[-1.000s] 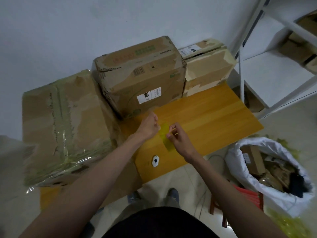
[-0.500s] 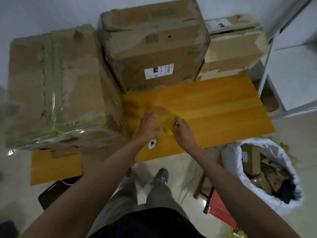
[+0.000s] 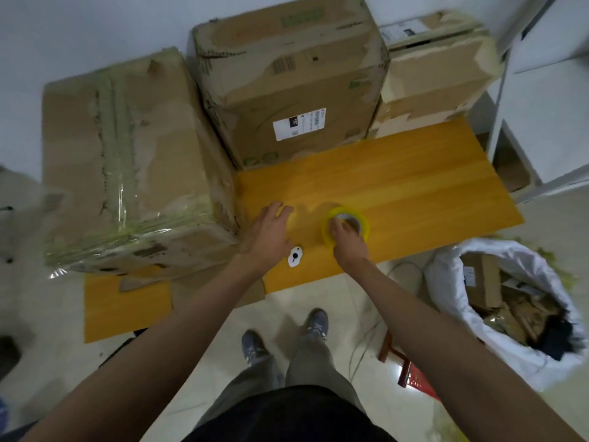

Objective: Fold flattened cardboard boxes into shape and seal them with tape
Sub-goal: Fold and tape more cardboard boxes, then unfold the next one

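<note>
A yellow tape roll (image 3: 363, 222) lies flat on the orange wooden table (image 3: 398, 193). My right hand (image 3: 345, 239) holds the roll with its fingertips curled into the core. My left hand (image 3: 267, 236) rests on the table to the left of the roll, fingers loosely spread and holding nothing. Three taped cardboard boxes stand on the table: a large one (image 3: 127, 161) at the left, a labelled one (image 3: 287, 78) in the middle, a smaller one (image 3: 436, 68) at the right.
A small white tag (image 3: 294, 256) lies at the table's front edge between my hands. A white sack (image 3: 471, 260) of cardboard scraps sits on the floor to the right. A white metal shelf (image 3: 503, 90) stands at the far right. A red stool (image 3: 411, 374) is below.
The two hands, close together on the tape before, have parted. The roll now lies flat on the table under my right hand, and my left hand has moved left, off the tape.
</note>
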`<state>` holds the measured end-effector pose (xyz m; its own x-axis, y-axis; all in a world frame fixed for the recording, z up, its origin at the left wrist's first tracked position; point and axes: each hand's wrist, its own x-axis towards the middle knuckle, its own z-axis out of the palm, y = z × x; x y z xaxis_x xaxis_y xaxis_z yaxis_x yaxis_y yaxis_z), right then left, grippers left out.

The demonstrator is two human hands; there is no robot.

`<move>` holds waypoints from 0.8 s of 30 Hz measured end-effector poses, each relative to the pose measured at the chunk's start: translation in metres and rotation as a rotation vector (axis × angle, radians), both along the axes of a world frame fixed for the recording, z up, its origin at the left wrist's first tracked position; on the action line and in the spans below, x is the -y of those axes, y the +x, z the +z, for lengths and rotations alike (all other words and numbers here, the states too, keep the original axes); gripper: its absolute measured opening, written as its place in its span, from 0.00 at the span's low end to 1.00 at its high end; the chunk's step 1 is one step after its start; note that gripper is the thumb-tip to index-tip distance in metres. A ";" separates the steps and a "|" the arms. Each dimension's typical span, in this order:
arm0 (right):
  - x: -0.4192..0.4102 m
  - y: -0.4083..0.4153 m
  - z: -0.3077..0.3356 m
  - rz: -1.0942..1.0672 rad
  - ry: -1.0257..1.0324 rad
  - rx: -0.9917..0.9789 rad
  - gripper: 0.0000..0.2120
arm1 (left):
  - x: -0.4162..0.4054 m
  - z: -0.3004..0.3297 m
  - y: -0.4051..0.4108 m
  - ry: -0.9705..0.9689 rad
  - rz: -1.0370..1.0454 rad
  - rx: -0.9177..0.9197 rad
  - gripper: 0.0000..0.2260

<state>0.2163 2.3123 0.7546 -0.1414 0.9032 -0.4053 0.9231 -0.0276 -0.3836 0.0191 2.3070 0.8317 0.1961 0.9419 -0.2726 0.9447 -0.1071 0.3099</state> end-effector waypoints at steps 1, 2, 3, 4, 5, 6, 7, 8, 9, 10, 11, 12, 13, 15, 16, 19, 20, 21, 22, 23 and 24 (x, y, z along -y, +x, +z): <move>0.002 -0.001 0.010 -0.037 0.021 -0.003 0.26 | 0.000 0.006 0.000 0.019 -0.032 -0.011 0.27; 0.003 -0.002 0.021 -0.066 0.056 0.001 0.27 | 0.000 0.012 0.000 0.040 -0.058 -0.014 0.28; 0.003 -0.003 0.033 -0.077 0.092 0.014 0.29 | 0.000 0.018 0.001 0.063 -0.080 -0.014 0.29; 0.004 -0.003 0.046 -0.074 0.125 0.030 0.30 | 0.000 0.024 0.001 0.088 -0.101 -0.020 0.30; 0.006 -0.002 0.060 -0.066 0.155 0.042 0.32 | 0.000 0.031 0.001 0.111 -0.124 -0.038 0.31; 0.007 -0.003 0.074 -0.060 0.181 0.051 0.33 | 0.000 0.039 0.001 0.134 -0.146 -0.066 0.32; 0.009 -0.004 0.088 -0.055 0.204 0.059 0.34 | 0.000 0.047 0.001 0.160 -0.165 -0.095 0.34; 0.012 -0.007 0.101 -0.050 0.225 0.065 0.35 | 0.001 0.056 0.000 0.190 -0.176 -0.116 0.35; 0.014 -0.011 0.115 -0.042 0.246 0.071 0.35 | 0.002 0.066 -0.003 0.221 -0.178 -0.128 0.36; 0.016 -0.017 0.128 -0.029 0.271 0.078 0.35 | 0.003 0.076 -0.007 0.255 -0.171 -0.128 0.37; 0.018 -0.024 0.140 -0.013 0.303 0.083 0.35 | 0.006 0.087 -0.013 0.289 -0.161 -0.121 0.37; 0.020 -0.031 0.151 0.008 0.342 0.085 0.34 | 0.010 0.097 -0.020 0.327 -0.148 -0.107 0.37; 0.022 -0.040 0.160 0.032 0.386 0.081 0.34 | 0.014 0.106 -0.031 0.363 -0.135 -0.090 0.37; 0.025 -0.062 0.176 0.084 0.476 0.051 0.34 | 0.025 0.121 -0.056 0.412 -0.097 -0.068 0.36; 0.027 -0.074 0.182 0.115 0.512 0.031 0.34 | 0.031 0.126 -0.071 0.421 -0.070 -0.065 0.35; 0.034 -0.117 0.195 0.235 0.539 -0.001 0.34 | 0.052 0.129 -0.118 0.420 0.018 -0.072 0.34; 0.037 -0.132 0.196 0.278 0.530 -0.004 0.34 | 0.060 0.126 -0.132 0.397 0.046 -0.088 0.34; 0.041 -0.145 0.197 0.321 0.523 0.000 0.35 | 0.067 0.123 -0.144 0.358 0.075 -0.106 0.35; 0.044 -0.157 0.197 0.361 0.520 0.009 0.35 | 0.073 0.119 -0.154 0.318 0.103 -0.122 0.36; 0.048 -0.167 0.196 0.398 0.518 0.022 0.36 | 0.078 0.115 -0.160 0.287 0.124 -0.136 0.37; 0.052 -0.177 0.195 0.436 0.515 0.037 0.36 | 0.082 0.112 -0.164 0.271 0.136 -0.149 0.38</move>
<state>0.0391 2.2605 0.9499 -0.5312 0.8458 0.0504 0.8211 0.5285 -0.2157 -0.1445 2.2248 0.9434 0.0402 0.9989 -0.0246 0.9888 -0.0362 0.1449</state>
